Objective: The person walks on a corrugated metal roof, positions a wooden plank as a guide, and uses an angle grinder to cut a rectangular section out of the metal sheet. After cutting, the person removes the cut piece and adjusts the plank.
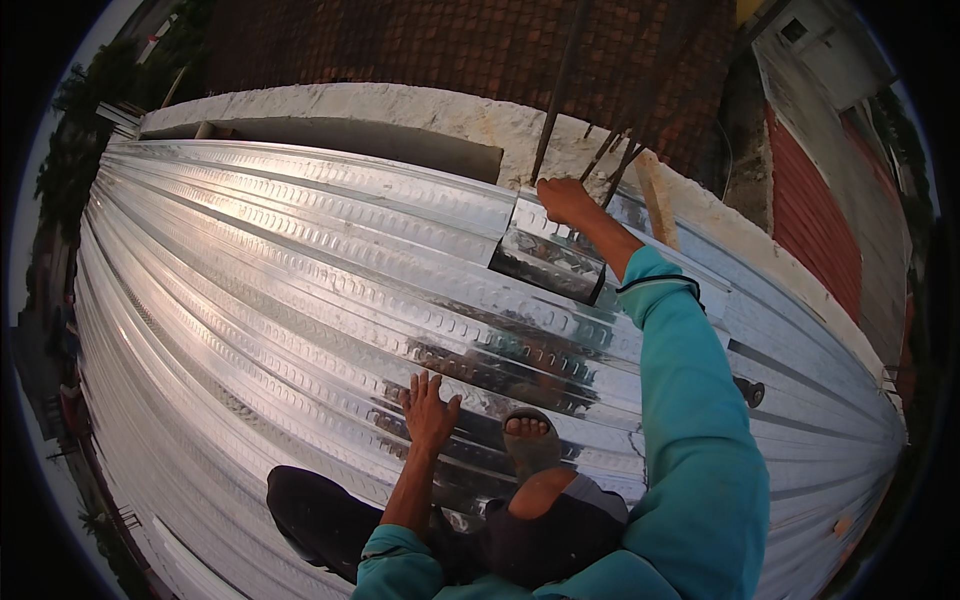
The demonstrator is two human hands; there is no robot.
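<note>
My left hand (430,410) lies with its fingers spread on the ribbed, shiny metal decking (300,270) in front of me. My right arm reaches far ahead, and my right hand (567,201) is closed at the far end of a short piece of metal sheet (552,250). That piece lies across the decking's ribs beside the concrete edge. A dark steel rod (556,110) rises right next to the right hand's fingers. What those fingers grip is hidden by the hand.
A rough concrete wall top (380,105) borders the decking's far side, with several steel rods and a wooden strip (657,200) at it. Beyond are a tiled roof (450,50) and a red corrugated sheet (812,215). My sandalled foot (530,435) stands on the decking.
</note>
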